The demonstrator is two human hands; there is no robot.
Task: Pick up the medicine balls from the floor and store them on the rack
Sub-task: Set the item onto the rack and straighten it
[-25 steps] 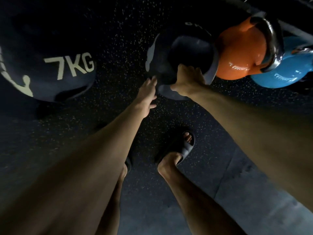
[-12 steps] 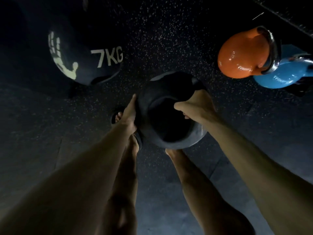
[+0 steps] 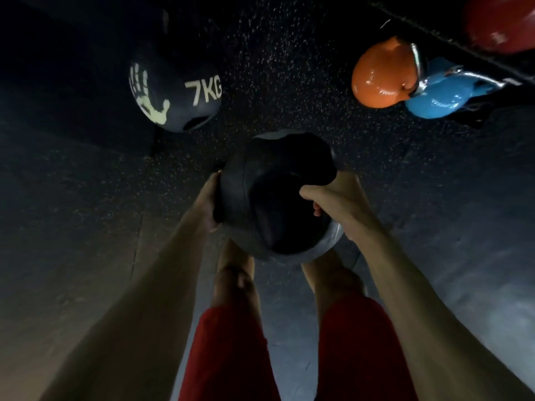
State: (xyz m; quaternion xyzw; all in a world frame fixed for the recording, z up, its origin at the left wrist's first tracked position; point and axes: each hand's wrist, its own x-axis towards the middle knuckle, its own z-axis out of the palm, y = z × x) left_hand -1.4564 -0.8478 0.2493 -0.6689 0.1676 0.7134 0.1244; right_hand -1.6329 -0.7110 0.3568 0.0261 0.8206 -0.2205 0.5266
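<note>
A person bends over and holds a dark medicine ball (image 3: 278, 198) with both hands, in front of their bare knees. It looks to be up off the speckled floor (image 3: 289, 68).

The left hand (image 3: 208, 204) is pressed against the left side of this ball. Its palm is flat on the ball and its fingers bend round the side, but most of them are hidden. The right hand (image 3: 338, 204) grips the right side. Its thumb lies on top and its fingers curl into a deep dip in the ball.

Up and to the left of the held ball, another medicine ball (image 3: 176, 94) sits on the floor, well apart from it. It has "7KG" and a pale handprint on it.

Up and to the right of the held ball is an orange kettlebell (image 3: 382, 73). A blue kettlebell (image 3: 437, 96) touches it on the far side. Farther that way, in the corner, is something red (image 3: 500, 21), too blurry to tell what.

Below the held ball are the person's red shorts (image 3: 231, 351).
</note>
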